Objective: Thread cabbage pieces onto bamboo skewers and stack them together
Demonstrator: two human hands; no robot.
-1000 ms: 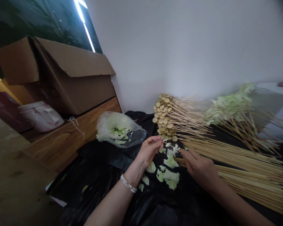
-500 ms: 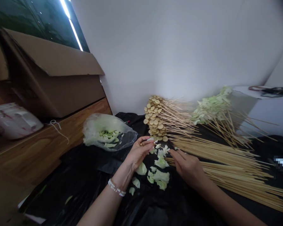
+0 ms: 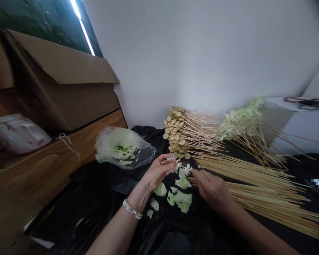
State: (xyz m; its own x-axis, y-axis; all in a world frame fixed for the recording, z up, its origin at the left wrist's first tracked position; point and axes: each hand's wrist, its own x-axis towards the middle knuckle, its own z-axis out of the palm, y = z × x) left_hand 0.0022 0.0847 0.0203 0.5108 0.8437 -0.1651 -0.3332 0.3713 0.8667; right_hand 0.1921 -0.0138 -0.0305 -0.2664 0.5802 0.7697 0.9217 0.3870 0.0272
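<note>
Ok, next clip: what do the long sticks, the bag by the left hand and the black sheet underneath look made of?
The long skewers look like bamboo or light wood: pale, matte, unvarnished. The bag looks like thin clear plastic, shiny and crinkled. The black sheet looks like plastic too, probably bin-bag film, given its soft creases and sheen.

This looked like a plain back room for preparing skewered food. On the black plastic sheeting (image 3: 95, 198) lay heaps of bamboo skewers (image 3: 257, 173) threaded with round slices and pale leaves. Left of the sheeting stood a cardboard box (image 3: 61, 85) on a wooden ledge (image 3: 55, 159); behind it rose a bare white wall (image 3: 202, 60).
</note>
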